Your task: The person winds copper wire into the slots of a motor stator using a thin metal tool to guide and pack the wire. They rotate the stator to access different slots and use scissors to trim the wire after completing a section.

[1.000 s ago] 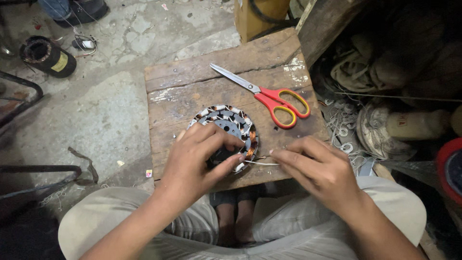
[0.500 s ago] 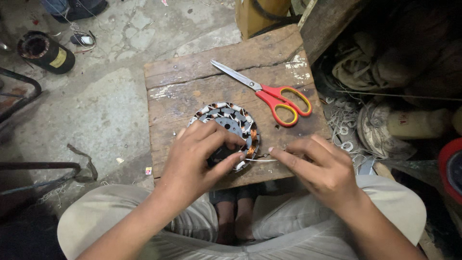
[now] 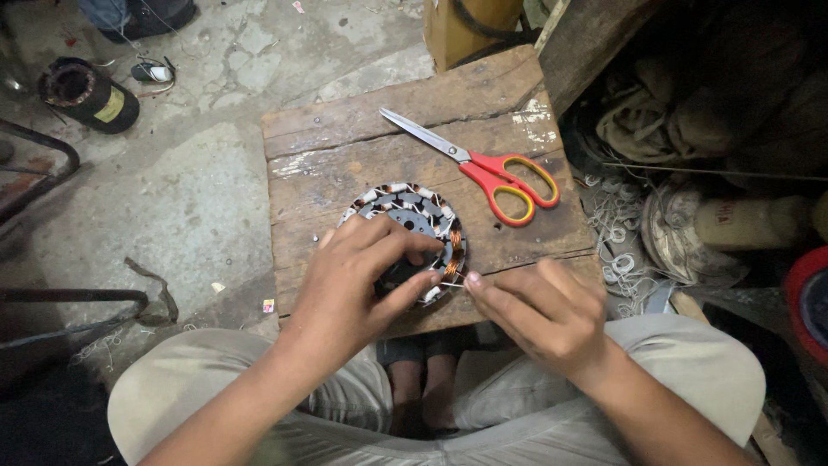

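- Right hand (image 3: 552, 315), lower centre-right of the frame: thumb and forefinger pinched shut on a thin wire (image 3: 454, 284) right at the edge of the coil ring (image 3: 414, 226).
- Left hand (image 3: 358, 280), lower centre: fingers spread over the ring's near half and pressed down on it; thumb tip meets the wire next to the right fingertips.
- To do this well, I'd judge: keep the ring pinned flat so it can't turn, hold the wire close to the slot, pull steadily and along the slot. A sideways tug could kink or snap wire that thin.
- Ring: round, flat, grey metal core, slots around the rim packed with copper windings and pale insulating strips; centre mostly hidden under the left hand.
- It lies flat at the near-centre of a worn wooden board (image 3: 345, 164), mid-frame.
- Red-and-yellow-handled scissors (image 3: 492, 173) lie closed on the board, upper right of the ring, clear of it.
- Black wire spool (image 3: 86, 93) on the concrete floor, upper left, well apart.
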